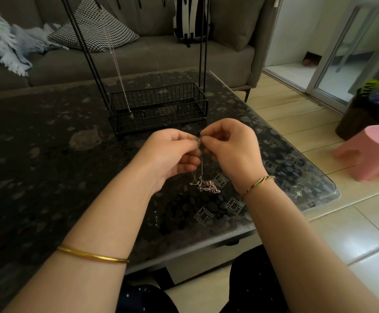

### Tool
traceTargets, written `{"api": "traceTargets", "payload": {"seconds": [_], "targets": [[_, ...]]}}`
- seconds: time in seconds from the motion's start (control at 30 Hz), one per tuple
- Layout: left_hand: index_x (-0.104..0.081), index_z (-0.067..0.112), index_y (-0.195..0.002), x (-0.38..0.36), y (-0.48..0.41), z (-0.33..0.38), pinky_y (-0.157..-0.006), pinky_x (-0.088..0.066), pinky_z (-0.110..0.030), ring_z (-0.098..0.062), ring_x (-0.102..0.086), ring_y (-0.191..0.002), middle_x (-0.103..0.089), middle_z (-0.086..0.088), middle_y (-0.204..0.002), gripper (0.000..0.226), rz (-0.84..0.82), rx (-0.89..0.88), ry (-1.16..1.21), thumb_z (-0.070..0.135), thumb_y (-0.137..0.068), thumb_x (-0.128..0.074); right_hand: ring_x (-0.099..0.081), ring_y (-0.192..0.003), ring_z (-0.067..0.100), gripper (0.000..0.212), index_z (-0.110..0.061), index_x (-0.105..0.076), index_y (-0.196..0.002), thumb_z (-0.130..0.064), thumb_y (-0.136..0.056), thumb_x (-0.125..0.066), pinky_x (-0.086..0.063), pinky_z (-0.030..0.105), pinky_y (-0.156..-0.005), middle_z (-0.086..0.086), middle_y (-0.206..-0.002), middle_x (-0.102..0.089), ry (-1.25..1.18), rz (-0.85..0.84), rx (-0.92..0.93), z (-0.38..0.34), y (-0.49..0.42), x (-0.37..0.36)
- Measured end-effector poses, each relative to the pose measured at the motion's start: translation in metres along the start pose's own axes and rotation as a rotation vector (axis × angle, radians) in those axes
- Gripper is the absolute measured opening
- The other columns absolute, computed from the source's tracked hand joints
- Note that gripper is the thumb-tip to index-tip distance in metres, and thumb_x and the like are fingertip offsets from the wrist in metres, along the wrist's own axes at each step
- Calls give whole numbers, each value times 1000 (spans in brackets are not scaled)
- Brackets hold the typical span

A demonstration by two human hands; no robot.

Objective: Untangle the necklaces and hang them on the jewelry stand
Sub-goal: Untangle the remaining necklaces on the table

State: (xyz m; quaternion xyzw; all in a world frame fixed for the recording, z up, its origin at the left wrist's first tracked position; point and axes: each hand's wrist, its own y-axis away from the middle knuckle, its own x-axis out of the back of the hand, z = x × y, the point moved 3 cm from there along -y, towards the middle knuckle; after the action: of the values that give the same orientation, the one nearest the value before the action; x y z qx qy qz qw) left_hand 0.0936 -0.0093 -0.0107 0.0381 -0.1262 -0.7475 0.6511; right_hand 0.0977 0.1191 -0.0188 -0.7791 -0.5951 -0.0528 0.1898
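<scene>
Necklaces (206, 186) pinched by left grip (172, 154) and right grip (231, 150); knot dangling below them, strands too fine to separate.

1. A dark, glossy table (48, 154) with a pebble pattern carries everything
2. The black wire jewelry stand (158, 107) sits toward its far side, basket base down
3. A tangled clump of necklaces (206, 185) seems to rest on the top, nearer the front edge

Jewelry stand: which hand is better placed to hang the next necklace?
Probably the right hand: both pinch the tangled necklaces, but it is nearer the jewelry stand's right posts; a hung necklace occupies the left.
</scene>
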Motion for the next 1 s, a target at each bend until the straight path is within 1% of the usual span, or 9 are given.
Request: {"api": "traceTargets", "payload": {"seconds": [0.2,0.3,0.4,0.53,0.63,0.7,0.77,0.9,1.0], "targets": [[-64,13,-85,-1,0,-1,-51,-49,-18,-5,-58,-53,-62,0,-69,10,-13,-4,-36,14,-94,-60,-62,-72,12,22,-24,-62,-77,-3,-82,-65,-55,32,-73,-1,-76,-66,-30,-23,13,-2,0,-2],[-67,19,-84,3,-2,-1,-56,-43,-20,-5,-55,-62,-62,5,-70,11,77,-73,-124,15,-93,-61,-66,-86,22,19,-15,-61,-100,-1,-87,-57,-53,36,-80,9,-91,-71,-140,-189,-154,1,0,-9],[-69,17,-85,6,-1,3,-67,-42,-20,-1,-56,-77,-64,9,-75,11,184,-177,-156,17,-93,-60,-64,-81,21,17,-12,-64,-91,2,-85,-58,-52,36,-78,10,-82,-69,-172,-345,-236,1,4,-15],[-67,17,-85,12,-1,6,-74,-54,-26,-4,-60,-68,-64,5,-75,12,267,-221,-88,18,-94,-59,-67,-73,21,12,-16,-64,-79,-6,-85,-61,-55,30,-71,6,-75,-68,12,-168,-136,2,1,-6],[-65,15,-92,14,-1,6,-65,-58,-26,-2,-55,-50,-58,2,-74,9,283,-234,-80,19,-95,-57,-67,-64,12,16,-19,-62,-79,-5,-87,-58,-55,24,-65,0,-70,-65,56,-97,-163,7,-3,-1],[-64,20,-90,16,0,7,-55,-50,-22,-3,-51,-54,-55,4,-74,8,312,-278,-149,20,-95,-58,-66,-59,10,14,-16,-60,-81,-5,-89,-57,-57,28,-67,1,-70,-64,8,-64,-216,12,-4,1],[-61,25,-83,17,0,8,-56,-41,-18,-3,-49,-58,-56,7,-73,13,336,-331,-208,20,-95,-58,-66,-59,10,12,-14,-61,-83,-7,-91,-56,-57,32,-70,2,-72,-64,-70,-29,-260,16,-4,2],[-60,25,-81,15,1,8,-57,-40,-7,-2,-56,-66,-61,6,-72,15,360,-386,-369,19,-95,-57,-64,-59,9,12,-14,-59,-83,-9,-93,-55,-55,27,-66,2,-77,-62,-183,34,-318,18,-5,5],[-60,22,-88,10,-1,4,-59,-41,-17,-4,-56,-61,-65,3,-73,12,317,-368,-468,21,-98,-52,-64,-56,7,10,-12,-58,-87,-10,-95,-53,-56,31,-72,2,-76,-61,-354,53,-399,18,-3,2]]}}
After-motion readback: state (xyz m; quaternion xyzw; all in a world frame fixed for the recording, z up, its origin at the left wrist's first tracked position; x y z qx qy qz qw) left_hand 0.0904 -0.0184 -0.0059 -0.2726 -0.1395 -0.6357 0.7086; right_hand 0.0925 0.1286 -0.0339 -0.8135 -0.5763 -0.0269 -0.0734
